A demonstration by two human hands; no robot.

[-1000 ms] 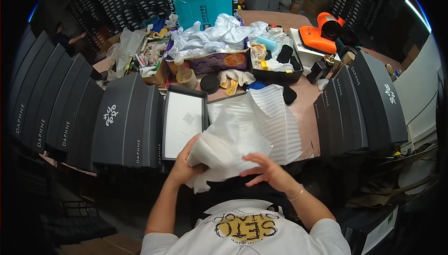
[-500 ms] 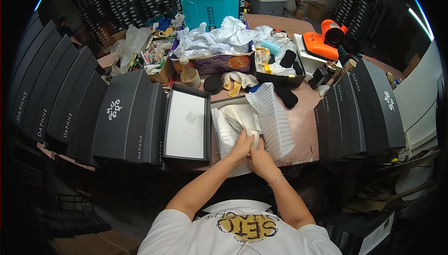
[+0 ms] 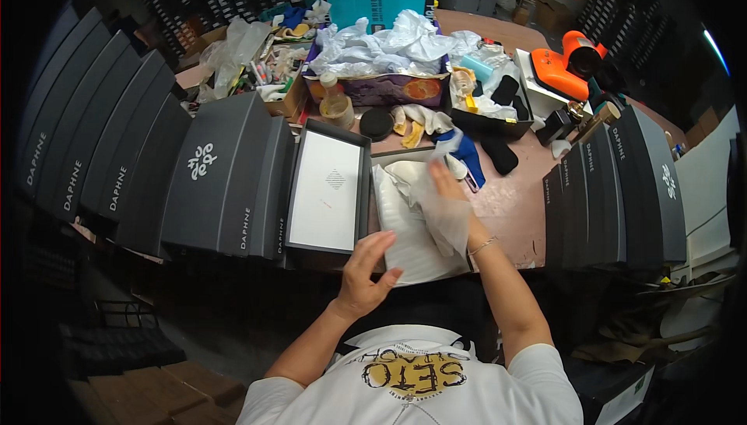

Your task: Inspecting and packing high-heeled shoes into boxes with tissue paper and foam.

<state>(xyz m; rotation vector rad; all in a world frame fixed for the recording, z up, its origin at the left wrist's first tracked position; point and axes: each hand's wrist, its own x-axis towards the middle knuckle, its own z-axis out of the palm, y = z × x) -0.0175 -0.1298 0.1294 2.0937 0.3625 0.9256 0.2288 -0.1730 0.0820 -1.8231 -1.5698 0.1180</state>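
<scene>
In front of me a shallow box (image 3: 471, 260) holds cream-coloured tissue-like wrapping (image 3: 405, 171) and a white ribbed foam sheet (image 3: 411, 247). My right hand (image 3: 450, 182) is over the box's right part, fingers stretched away from me and blurred by motion. A translucent flap (image 3: 442, 219) of the foam sheet runs across its palm and appears gripped there; the thumb is hidden. Near the box's front left corner my left hand (image 3: 364, 275) hovers with its fingers apart, holding nothing. What lies under the wrapping is hidden.
Left of the work stands an open dark box part (image 3: 364, 184) with a white inside. Dark shoeboxes (image 3: 222, 176) stand upright left and right (image 3: 646, 184). Behind are a purple carton (image 3: 373, 89) of crumpled paper, a jar (image 3: 337, 106), a black-rimmed tray (image 3: 489, 131) and an orange device (image 3: 556, 75).
My hands have parted: the left has drawn back toward me and left, the right has moved up and right. The foam flap has come over from the right, uncovering a blue item.
</scene>
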